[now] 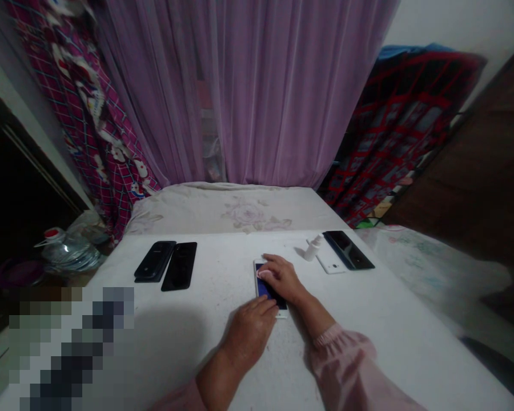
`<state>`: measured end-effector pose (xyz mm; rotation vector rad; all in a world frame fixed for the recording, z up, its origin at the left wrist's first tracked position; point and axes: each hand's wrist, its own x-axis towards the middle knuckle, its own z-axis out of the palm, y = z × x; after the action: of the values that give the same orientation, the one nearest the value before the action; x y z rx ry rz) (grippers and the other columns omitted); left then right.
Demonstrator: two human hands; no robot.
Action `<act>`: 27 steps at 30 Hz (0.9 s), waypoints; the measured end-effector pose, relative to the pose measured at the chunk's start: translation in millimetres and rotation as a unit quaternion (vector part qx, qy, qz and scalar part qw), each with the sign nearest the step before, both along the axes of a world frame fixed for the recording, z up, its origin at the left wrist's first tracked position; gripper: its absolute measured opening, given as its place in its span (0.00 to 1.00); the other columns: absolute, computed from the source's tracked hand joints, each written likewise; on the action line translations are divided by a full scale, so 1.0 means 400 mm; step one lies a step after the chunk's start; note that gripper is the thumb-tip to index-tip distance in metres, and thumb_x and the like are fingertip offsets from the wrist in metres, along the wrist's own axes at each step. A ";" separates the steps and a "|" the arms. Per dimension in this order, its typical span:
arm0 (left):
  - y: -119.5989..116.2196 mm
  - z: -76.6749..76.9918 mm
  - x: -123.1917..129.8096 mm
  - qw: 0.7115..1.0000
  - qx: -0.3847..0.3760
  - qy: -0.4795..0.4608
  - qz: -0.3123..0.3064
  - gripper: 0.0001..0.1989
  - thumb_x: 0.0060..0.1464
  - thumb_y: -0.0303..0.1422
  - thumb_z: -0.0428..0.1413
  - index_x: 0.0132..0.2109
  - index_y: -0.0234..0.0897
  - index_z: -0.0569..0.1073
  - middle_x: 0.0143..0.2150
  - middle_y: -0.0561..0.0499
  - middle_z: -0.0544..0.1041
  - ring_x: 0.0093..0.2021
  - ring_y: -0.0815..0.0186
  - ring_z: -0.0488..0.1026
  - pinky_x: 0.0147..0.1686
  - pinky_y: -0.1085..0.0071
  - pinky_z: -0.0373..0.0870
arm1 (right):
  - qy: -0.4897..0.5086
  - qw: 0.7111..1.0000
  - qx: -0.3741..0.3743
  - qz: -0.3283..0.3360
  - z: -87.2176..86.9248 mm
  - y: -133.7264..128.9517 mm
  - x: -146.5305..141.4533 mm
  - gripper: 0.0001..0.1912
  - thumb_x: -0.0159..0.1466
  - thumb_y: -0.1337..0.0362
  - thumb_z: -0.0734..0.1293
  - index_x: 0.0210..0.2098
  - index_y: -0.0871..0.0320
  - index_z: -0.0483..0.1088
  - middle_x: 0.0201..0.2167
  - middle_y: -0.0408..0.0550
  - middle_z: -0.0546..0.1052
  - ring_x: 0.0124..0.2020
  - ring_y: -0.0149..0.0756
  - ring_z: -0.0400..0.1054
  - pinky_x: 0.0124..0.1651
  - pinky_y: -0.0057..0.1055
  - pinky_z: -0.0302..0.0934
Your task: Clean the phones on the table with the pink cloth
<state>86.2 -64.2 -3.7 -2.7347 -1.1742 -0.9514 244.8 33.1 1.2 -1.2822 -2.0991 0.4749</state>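
Phone (263, 289) handling looked unfinished: our left hand (249, 326) held its lower end, our right hand (286, 279) pinched a seeming cloth (264, 274).

The middle curtain (274, 97) was plain purple; the patterned curtain (98, 108) was magenta with a pale check and white figures. Red, black and grey blocks covered the blanket (368, 142). The cloth (248, 212) was off-white with mauve flowers, the sleeves (346, 365) pink, the bottle (313, 249) white.
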 end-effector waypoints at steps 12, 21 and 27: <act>-0.001 -0.008 -0.001 1.000 -0.012 0.004 -0.001 0.12 0.62 0.24 0.50 0.48 0.34 0.76 0.48 0.47 0.80 0.51 0.58 0.76 0.52 0.62 0.74 | 0.025 0.996 -0.009 -0.084 0.012 0.027 -0.024 0.08 0.62 0.62 0.65 0.34 0.52 0.77 0.41 0.48 0.80 0.50 0.42 0.70 0.55 0.41 0.60; 0.000 -0.002 0.001 1.000 -0.020 0.001 0.007 0.11 0.61 0.24 0.52 0.48 0.35 0.76 0.47 0.46 0.80 0.51 0.58 0.76 0.51 0.62 0.75 | 0.054 0.995 -0.050 0.074 0.021 -0.041 0.073 0.10 0.63 0.58 0.65 0.33 0.52 0.78 0.44 0.51 0.79 0.64 0.46 0.59 0.61 0.45 0.56; 0.001 -0.009 -0.002 1.000 -0.023 0.009 0.001 0.11 0.61 0.24 0.53 0.49 0.35 0.76 0.48 0.46 0.80 0.52 0.59 0.76 0.52 0.62 0.74 | 0.012 1.000 -0.010 -0.021 0.013 0.007 0.047 0.09 0.63 0.60 0.64 0.35 0.52 0.77 0.41 0.48 0.80 0.51 0.44 0.70 0.55 0.42 0.60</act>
<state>85.6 -63.9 -7.4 -2.7713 -1.2112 -0.9101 263.6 35.8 6.4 -1.3223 -2.0483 0.4933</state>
